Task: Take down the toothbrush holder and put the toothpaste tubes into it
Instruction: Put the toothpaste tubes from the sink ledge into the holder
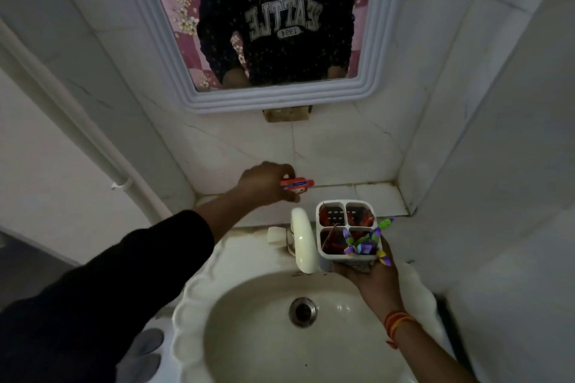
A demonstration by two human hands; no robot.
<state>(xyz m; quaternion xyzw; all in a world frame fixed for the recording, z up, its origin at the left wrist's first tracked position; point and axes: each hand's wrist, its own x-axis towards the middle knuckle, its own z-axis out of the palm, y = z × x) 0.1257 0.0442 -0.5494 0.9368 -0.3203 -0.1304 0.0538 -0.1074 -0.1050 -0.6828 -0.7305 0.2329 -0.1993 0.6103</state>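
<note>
A: The white plastic four-compartment holder (345,232) was cupped from below by the right hand (371,272), just right of the tap (303,242). A small orange tube (295,184) was pinched in the left hand (264,183), behind the tap.

B: Noted. The tube should be tipped upright, then lowered cap-first into a free compartment.

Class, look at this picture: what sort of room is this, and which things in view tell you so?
Most likely a home bathroom: a washbasin with a tap, a framed mirror on tiled walls, and a toothbrush holder.
</note>
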